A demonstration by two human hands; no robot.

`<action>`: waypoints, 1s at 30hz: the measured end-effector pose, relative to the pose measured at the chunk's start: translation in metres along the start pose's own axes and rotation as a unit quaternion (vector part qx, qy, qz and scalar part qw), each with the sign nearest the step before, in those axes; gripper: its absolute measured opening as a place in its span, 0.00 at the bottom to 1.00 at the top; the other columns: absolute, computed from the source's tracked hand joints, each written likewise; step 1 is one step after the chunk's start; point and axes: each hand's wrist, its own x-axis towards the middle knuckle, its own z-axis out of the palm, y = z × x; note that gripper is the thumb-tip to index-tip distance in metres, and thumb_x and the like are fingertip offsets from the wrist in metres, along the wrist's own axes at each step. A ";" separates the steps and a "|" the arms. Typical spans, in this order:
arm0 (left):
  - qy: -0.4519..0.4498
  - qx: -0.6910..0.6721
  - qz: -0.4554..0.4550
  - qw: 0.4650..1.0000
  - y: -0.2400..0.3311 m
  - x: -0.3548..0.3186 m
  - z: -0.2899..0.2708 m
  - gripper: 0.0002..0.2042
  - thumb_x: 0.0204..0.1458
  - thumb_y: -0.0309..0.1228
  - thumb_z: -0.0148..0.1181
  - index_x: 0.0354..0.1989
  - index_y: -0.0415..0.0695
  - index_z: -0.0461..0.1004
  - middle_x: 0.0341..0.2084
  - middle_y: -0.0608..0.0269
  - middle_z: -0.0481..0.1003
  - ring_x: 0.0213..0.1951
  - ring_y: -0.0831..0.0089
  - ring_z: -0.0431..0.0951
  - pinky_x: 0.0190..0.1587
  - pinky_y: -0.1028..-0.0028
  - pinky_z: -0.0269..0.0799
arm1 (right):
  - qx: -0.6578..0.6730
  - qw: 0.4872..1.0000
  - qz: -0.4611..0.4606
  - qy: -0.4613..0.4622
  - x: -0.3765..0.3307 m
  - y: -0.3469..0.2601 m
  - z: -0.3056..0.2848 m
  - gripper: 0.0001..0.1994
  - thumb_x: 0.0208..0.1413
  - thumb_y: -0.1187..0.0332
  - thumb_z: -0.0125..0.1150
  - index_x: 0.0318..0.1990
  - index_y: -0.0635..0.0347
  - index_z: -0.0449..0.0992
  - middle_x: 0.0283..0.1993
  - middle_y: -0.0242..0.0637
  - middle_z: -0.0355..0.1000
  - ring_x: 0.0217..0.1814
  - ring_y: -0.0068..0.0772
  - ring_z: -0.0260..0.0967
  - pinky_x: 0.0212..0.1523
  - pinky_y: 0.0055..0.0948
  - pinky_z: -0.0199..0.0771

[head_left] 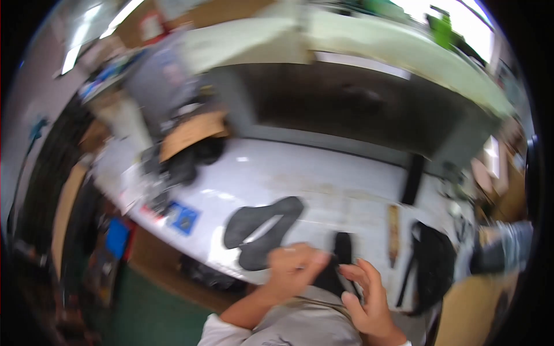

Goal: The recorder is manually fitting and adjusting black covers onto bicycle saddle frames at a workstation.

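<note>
My left hand [295, 266] is closed, its fingers curled together over the front edge of the white table. Something small and dark shows at its fingers, too blurred to name. Just right of it, my right hand [367, 300] is held with thumb and fingers apart. Between the hands lies a black piece [330, 279], partly hidden by them; whether either touches it I cannot tell. Beyond it is a narrow black strip [343, 245]. Flat dark grey curved material [268, 232], shaped like shoe soles around a white gap, rests left of my left hand.
On the white table [311, 167], a brown stick-like tool [393, 233] and a black bag-like item [434, 265] lie to the right. A blue square [184, 218] and a cluttered pile with brown cardboard [193, 134] are leftward. A pale-covered shelf [392, 40] overhangs the back.
</note>
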 end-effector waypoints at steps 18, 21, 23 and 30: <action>0.042 -0.263 -0.298 0.917 0.037 -0.124 -0.046 0.09 0.55 0.31 0.64 0.28 0.38 0.76 0.25 0.71 0.71 0.26 0.84 0.67 0.27 0.80 0.60 | -0.138 0.976 -0.024 -0.166 -0.022 -0.005 0.064 0.25 0.60 0.74 0.60 0.62 0.72 0.61 0.41 0.41 0.70 0.38 0.29 0.67 0.41 0.25 0.70; 0.049 -0.465 -0.332 0.819 0.034 -0.145 -0.047 0.11 0.53 0.32 0.66 0.24 0.42 0.73 0.21 0.72 0.72 0.25 0.85 0.66 0.28 0.81 0.60 | -0.148 0.967 -0.095 -0.185 -0.031 0.004 0.070 0.24 0.58 0.75 0.61 0.61 0.73 0.63 0.36 0.38 0.69 0.33 0.27 0.64 0.36 0.24 0.69; 0.064 -0.550 -0.360 0.751 0.034 -0.159 -0.051 0.11 0.52 0.32 0.66 0.22 0.44 0.71 0.21 0.73 0.72 0.25 0.85 0.67 0.28 0.82 0.60 | -0.130 0.965 -0.096 -0.206 -0.041 0.012 0.077 0.26 0.57 0.76 0.62 0.61 0.72 0.62 0.43 0.42 0.70 0.40 0.30 0.68 0.42 0.25 0.71; 0.004 -0.519 -0.375 0.768 0.025 -0.204 -0.076 0.10 0.52 0.31 0.67 0.24 0.43 0.73 0.20 0.73 0.71 0.25 0.86 0.68 0.29 0.80 0.60 | -0.024 0.959 0.057 -0.276 -0.070 0.010 0.104 0.27 0.58 0.78 0.59 0.64 0.69 0.59 0.60 0.48 0.63 0.60 0.38 0.64 0.60 0.30 0.65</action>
